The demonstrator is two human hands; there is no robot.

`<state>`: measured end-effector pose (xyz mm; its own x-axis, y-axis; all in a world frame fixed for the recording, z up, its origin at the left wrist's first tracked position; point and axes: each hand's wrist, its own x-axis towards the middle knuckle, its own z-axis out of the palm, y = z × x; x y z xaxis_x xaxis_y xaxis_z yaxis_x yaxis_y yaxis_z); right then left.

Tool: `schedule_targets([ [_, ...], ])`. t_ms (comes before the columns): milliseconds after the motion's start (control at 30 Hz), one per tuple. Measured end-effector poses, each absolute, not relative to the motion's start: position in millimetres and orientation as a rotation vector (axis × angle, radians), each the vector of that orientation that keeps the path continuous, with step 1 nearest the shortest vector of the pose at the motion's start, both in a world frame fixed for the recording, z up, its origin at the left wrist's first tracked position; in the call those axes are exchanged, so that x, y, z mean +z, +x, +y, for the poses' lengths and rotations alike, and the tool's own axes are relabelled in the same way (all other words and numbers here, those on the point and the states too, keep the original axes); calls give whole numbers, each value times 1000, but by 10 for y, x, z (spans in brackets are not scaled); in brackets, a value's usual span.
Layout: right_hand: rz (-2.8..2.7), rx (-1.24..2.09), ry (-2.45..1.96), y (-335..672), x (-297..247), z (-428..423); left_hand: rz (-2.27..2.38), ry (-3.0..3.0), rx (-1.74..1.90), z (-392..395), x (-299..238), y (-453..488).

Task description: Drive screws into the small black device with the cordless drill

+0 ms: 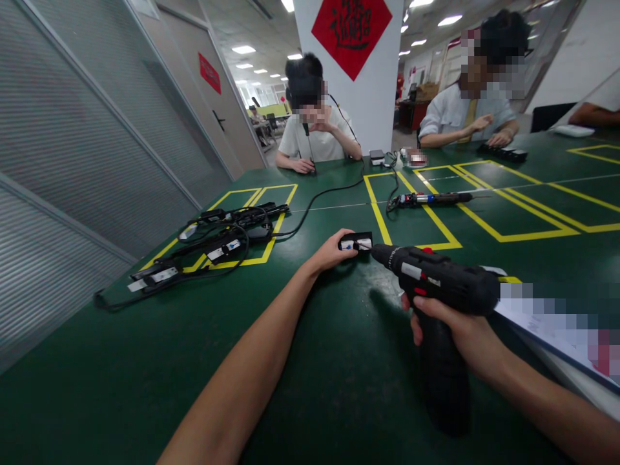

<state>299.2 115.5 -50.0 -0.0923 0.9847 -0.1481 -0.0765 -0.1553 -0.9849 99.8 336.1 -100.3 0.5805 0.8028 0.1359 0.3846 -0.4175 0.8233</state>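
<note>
My right hand point(448, 323) is wrapped round the grip of a black cordless drill point(443, 274) with red accents. The drill points left, and its thin bit reaches a small black box point(363, 237) with a white label side. Whether the bit touches the box I cannot tell exactly. My left hand point(334, 250) grips the box by its left end, just above the green table point(320, 361) or resting on it. The fingers behind the box are partly hidden.
Black power adapters with cables point(223, 245) lie in a heap at the left. A slim black electric tool point(433, 199) with a cord lies ahead to the right. A clipboard with papers point(557, 329) is by my right arm. Two people point(320, 135) point(469, 123) sit across the table.
</note>
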Motion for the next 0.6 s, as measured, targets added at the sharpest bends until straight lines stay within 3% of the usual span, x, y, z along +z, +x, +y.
schedule_targets([
  [600, -1138, 1432, -1228, 3005, -513, 1153, 924, 2047, 692, 3371, -1020, 989],
])
